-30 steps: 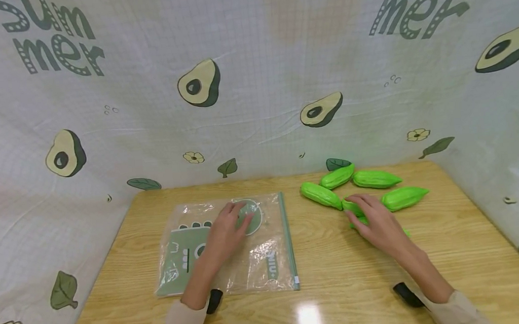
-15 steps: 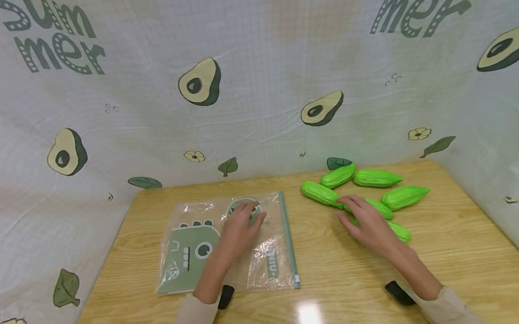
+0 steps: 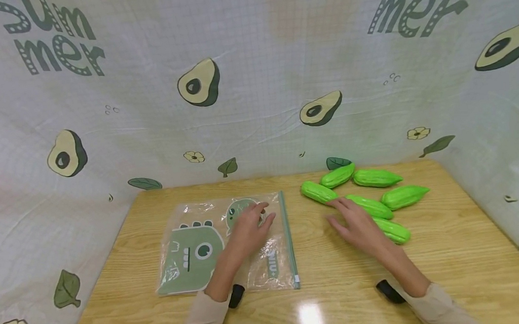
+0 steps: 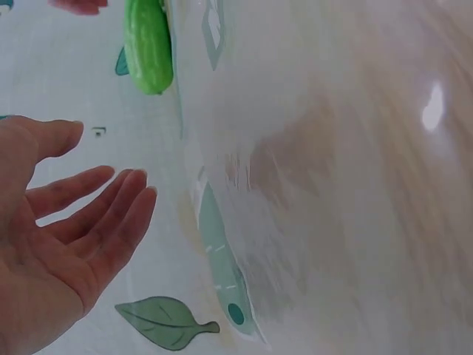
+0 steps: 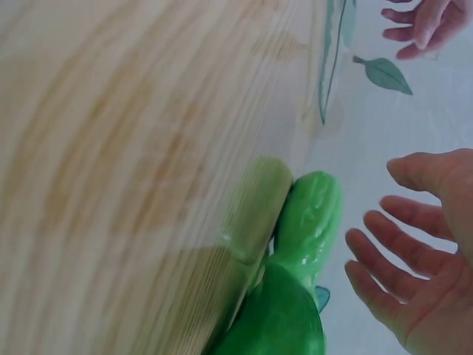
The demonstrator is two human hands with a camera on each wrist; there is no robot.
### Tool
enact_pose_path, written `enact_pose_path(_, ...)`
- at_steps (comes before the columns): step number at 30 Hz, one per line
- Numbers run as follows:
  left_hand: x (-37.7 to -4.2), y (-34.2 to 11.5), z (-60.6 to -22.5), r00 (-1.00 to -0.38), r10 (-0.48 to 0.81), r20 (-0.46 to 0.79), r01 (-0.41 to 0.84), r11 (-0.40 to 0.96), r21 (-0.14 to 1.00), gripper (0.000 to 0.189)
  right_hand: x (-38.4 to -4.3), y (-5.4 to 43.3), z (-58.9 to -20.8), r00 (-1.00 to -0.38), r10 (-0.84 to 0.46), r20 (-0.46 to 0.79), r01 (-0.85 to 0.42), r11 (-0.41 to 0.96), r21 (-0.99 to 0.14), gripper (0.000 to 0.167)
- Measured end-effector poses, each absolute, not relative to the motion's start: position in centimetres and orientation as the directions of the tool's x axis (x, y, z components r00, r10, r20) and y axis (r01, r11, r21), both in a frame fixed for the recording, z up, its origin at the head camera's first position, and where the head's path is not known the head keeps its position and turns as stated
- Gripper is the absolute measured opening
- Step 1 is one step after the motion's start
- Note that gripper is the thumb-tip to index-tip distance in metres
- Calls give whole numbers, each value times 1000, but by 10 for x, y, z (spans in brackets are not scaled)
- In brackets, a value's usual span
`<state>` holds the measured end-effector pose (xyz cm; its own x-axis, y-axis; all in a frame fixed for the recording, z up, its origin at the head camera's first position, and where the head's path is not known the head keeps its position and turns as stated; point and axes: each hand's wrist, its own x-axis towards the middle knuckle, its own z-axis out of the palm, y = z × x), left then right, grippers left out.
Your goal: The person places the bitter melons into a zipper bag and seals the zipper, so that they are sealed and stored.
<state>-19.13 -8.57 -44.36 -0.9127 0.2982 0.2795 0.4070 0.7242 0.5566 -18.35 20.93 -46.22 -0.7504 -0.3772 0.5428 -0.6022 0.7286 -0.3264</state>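
Observation:
A clear zip bag (image 3: 189,261) printed with green cartoon monsters lies flat on the wooden table, its green slider edge facing right. Above the bag, my left hand (image 3: 248,230) hovers with relaxed fingers and nothing in them. Its palm and loosely bent fingers also show in the left wrist view. My right hand (image 3: 360,228) is in the air beside several bright green ridged gourds, fingers loose and holding nothing. Nearest its fingertips is the left gourd (image 3: 318,192); a middle gourd (image 3: 373,207) and a front gourd (image 3: 392,231) lie just beyond the hand, partly covered by it.
More gourds lie farther back, including a rear gourd (image 3: 376,177) and a right gourd (image 3: 404,197). A white cloth (image 3: 257,131) with avocado prints hangs around the table's back and sides. Light glares on the tabletop (image 3: 325,304) near the front.
My right hand has moved left, away from the middle and front gourds, uncovering more of them. My left hand has shifted right over the bag, toward its slider edge.

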Motion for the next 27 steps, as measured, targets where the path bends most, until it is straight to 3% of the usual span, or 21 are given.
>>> enact_pose_path(15,-192,-69,-450,-923,311,227,385,753,534,33,-185,192,-466,-763,-428,484,-608,729,-315,34)
enact_pose_path(27,-189,-53,-454,-935,337,106,340,779,526,41,-183,181,-466,-788,-463,406,-595,742,-309,32)
